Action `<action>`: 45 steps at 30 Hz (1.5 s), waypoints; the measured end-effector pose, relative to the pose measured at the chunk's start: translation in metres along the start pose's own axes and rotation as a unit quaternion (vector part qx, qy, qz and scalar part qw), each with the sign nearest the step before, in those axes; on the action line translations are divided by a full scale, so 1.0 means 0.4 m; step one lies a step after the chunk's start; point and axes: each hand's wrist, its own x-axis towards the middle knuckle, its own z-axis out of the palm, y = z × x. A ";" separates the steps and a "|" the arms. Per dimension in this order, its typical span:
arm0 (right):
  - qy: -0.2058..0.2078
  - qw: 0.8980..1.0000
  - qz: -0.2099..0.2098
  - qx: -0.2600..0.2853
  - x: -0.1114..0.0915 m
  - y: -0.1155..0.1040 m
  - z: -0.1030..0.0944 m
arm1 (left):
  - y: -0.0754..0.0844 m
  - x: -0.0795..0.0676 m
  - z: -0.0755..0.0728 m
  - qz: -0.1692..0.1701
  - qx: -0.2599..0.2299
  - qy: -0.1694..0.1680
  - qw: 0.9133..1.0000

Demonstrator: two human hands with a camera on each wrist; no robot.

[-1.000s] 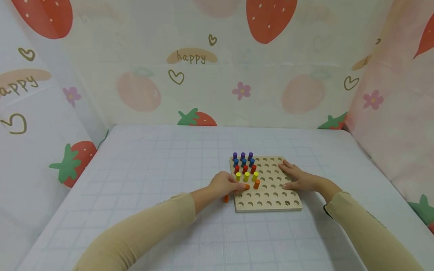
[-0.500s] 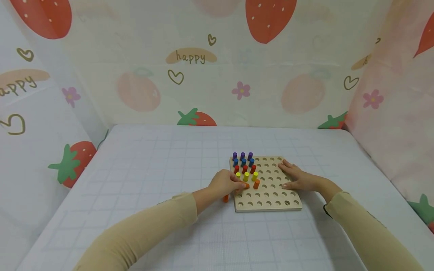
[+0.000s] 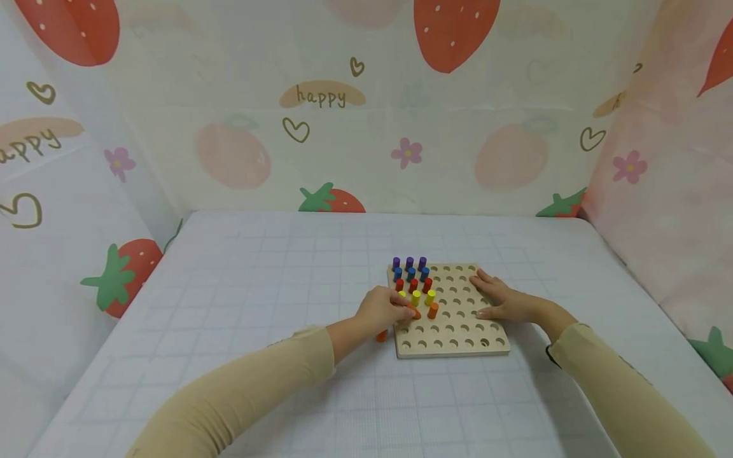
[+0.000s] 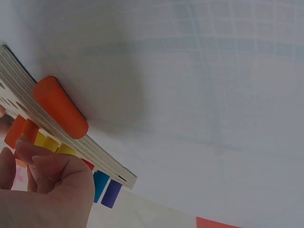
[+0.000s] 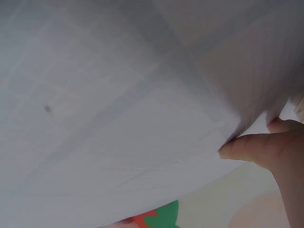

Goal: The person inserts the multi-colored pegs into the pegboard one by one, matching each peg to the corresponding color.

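My left hand [image 3: 380,308] pinches an orange peg [image 3: 415,312] between thumb and fingertips, low over the left part of a wooden pegboard [image 3: 452,350]. The held peg is tilted, and the fingers partly cover it. One orange peg [image 3: 433,311] stands in the board just right of it. Behind are rows of yellow pegs [image 3: 431,297], red pegs [image 3: 427,285], blue pegs [image 3: 425,274] and purple pegs [image 3: 422,263], three in each. With fingers spread, my right hand [image 3: 506,302] rests on the board's right edge.
A loose orange peg [image 4: 61,107] lies on the table against the board's left side. Bare holes fill the board's right part and front rows. A pale gridded cloth [image 3: 275,267] covers the table, and printed curtains [image 3: 366,152] stand behind it and at both sides.
The orange peg in my left hand has tipped from nearly level to a downward slant. The left hand has shifted slightly up and right; my right hand stays on the board.
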 end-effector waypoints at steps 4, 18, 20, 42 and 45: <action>0.000 1.000 0.005 -0.001 0.000 0.000 0.000 | 0.006 -0.002 0.002 -0.003 -0.008 0.005 1.000; 0.003 1.000 0.004 0.001 -0.003 -0.012 0.000 | 0.006 -0.012 0.003 0.020 -0.010 -0.009 1.000; 0.002 1.000 0.007 -0.002 -0.003 -0.014 0.001 | 0.006 -0.012 0.003 0.026 -0.009 -0.012 1.000; -0.001 1.000 0.003 -0.001 0.002 0.001 -0.004 | -0.074 -0.012 -0.105 0.040 0.021 -0.065 0.997; -0.001 1.000 0.000 -0.001 0.000 -0.004 -0.002 | -0.092 -0.001 -0.123 0.032 0.035 -0.096 0.994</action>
